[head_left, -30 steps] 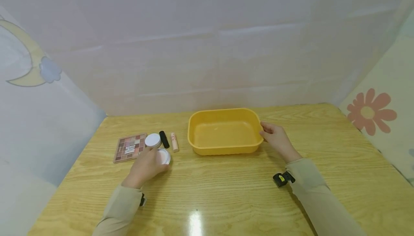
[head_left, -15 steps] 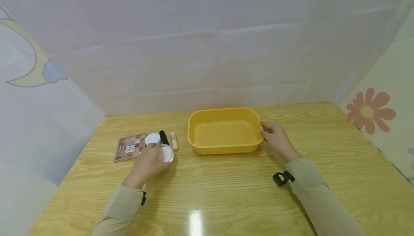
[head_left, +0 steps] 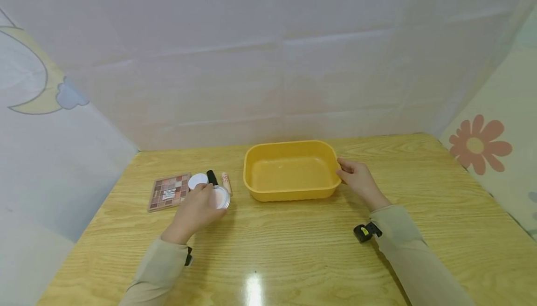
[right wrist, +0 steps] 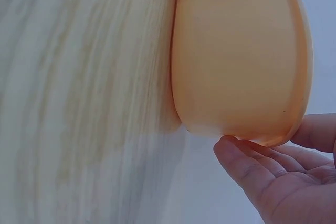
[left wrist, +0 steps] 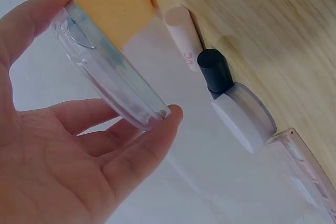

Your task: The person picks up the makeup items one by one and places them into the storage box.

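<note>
My left hand (head_left: 195,212) pinches a round, flat compact (head_left: 220,197) with a clear rim and pale pink face. In the left wrist view the compact (left wrist: 110,69) is tilted on edge, thumb on one side and fingertips on the other, lifted above the table. My right hand (head_left: 360,182) grips the right end of a yellow plastic tub (head_left: 293,195). The right wrist view has the tub (right wrist: 241,51) between thumb and fingers at its rim, with its base against the table. Nothing lies inside the tub.
Left of the tub lie a pink tube (head_left: 226,183), a black capped tube (head_left: 211,177), a white-lidded round jar (head_left: 198,181) and an eyeshadow palette (head_left: 169,193). The wooden table (head_left: 302,250) backs onto a pale cloth wall (head_left: 277,63).
The compact has risen off the table and moved a little right in my left hand, now partly covering the black tube. My right hand and the tub have stayed put.
</note>
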Motion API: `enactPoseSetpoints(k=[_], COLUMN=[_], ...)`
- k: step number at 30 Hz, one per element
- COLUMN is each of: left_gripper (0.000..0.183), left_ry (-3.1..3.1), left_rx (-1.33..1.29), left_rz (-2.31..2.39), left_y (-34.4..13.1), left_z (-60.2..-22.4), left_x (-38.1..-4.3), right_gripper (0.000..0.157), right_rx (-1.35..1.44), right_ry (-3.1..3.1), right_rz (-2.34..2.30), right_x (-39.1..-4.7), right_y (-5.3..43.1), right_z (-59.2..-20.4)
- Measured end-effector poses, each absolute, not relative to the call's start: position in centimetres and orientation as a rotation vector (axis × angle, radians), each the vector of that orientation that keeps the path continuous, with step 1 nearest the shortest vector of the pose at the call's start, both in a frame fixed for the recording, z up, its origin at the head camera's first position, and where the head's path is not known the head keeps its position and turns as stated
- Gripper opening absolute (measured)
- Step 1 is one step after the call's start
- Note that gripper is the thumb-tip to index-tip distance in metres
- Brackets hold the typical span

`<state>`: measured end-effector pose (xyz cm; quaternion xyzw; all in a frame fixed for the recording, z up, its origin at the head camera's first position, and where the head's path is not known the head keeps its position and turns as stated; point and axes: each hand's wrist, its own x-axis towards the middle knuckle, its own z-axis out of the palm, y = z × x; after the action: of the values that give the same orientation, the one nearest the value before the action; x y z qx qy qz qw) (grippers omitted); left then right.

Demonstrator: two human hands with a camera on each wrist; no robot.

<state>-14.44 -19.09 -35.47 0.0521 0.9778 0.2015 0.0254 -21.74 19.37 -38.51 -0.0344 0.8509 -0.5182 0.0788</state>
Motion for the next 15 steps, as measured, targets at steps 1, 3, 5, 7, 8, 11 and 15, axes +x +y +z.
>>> enactPoseSetpoints(k=[1,3,5,7,8,11,15], left_gripper=[0.077,0.077,0.077,0.078,0.078,0.078,0.075], left_ry=[3.022,3.022,3.024,3.025,3.025,3.028,3.039], left_rx=[0.164,0.169,0.176,0.179,0.182,0.193,0.208], left_rz=[0.623,0.626,0.624,0.625,0.624,0.623,0.620], left_y=[-19.01,-18.92,-18.85,-18.80,-18.77,-18.63,-18.32], left_z=[-35.43,-35.37,-35.31,-35.24,-35.20,-35.07,-34.81], left_x=[-14.44,-14.46,-14.51,-14.57,-14.61,-14.74,-14.81], right_gripper=[0.053,0.053,0.052,0.053,0.053,0.053,0.053], right_rx=[-0.104,-0.106,-0.107,-0.107,-0.105,-0.102,-0.108], right_ry=[2.544,2.541,2.539,2.537,2.538,2.538,2.547], right_rz=[-1.558,-1.566,-1.573,-1.574,-1.569,-1.563,-1.546], right_x=[-21.75,-21.74,-21.75,-21.74,-21.72,-21.72,-21.68], right_y=[19.35,19.33,19.32,19.29,19.31,19.30,19.39], right_z=[-38.52,-38.54,-38.54,-38.49,-38.47,-38.42,-38.44])
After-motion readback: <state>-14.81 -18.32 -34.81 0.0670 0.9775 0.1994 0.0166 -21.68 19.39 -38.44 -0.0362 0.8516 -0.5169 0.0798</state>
